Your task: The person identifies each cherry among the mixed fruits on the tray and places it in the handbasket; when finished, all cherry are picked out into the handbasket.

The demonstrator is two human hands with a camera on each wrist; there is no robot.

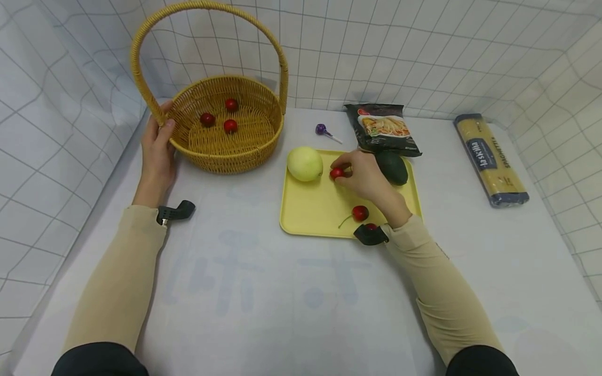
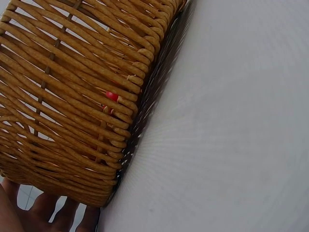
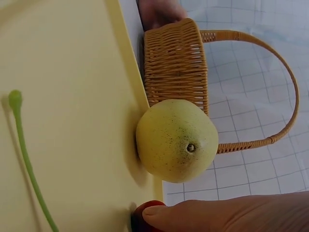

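My left hand (image 1: 157, 151) grips the wicker basket (image 1: 226, 162) at its left side, thumb by the foot of the handle. In the left wrist view its fingers (image 2: 63, 215) lie against the woven wall. Three red cherries (image 1: 230, 126) are inside the basket. Over the yellow tray (image 1: 310, 214), my right hand (image 1: 364, 175) pinches a cherry (image 1: 336, 173) between thumb and fingertips; the right wrist view shows the thumb on that cherry (image 3: 145, 215). Nearer me on the tray lies a stemmed cherry (image 1: 360, 213), and another cherry (image 1: 370, 226) is partly hidden by the wrist camera.
A pale yellow-green round fruit (image 1: 304, 164) sits at the tray's back left corner, a dark green avocado (image 1: 392, 168) at its back right. Behind are a purple lollipop (image 1: 322, 129) and a black noodle packet (image 1: 383, 128). A spaghetti pack (image 1: 491, 162) lies far right.
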